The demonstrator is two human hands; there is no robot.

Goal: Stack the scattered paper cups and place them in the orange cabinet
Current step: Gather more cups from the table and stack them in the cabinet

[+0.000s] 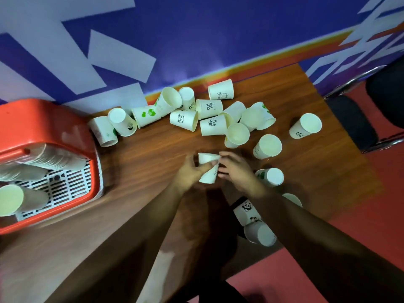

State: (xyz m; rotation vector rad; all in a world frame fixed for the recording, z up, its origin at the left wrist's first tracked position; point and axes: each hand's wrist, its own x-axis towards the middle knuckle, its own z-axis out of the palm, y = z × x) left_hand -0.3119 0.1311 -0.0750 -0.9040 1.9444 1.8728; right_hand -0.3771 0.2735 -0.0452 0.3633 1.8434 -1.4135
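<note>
Several white paper cups lie scattered on the brown wooden table (142, 154), most of them in a heap (207, 114) near the far edge. Between my hands at the table's middle is a white paper cup (208, 169). My left hand (192, 173) grips its left side with curled fingers. My right hand (236, 169) touches its right side, fingers bent around it. The orange cabinet (43, 127) stands at the left edge, holding stacked cups (54, 159) on a white grid shelf.
More cups stand to the right (306, 125) and near my right forearm (260, 232). A purple and white wall (196, 40) runs behind the table. A black chair (360, 119) with a chrome frame stands on the red floor at the right.
</note>
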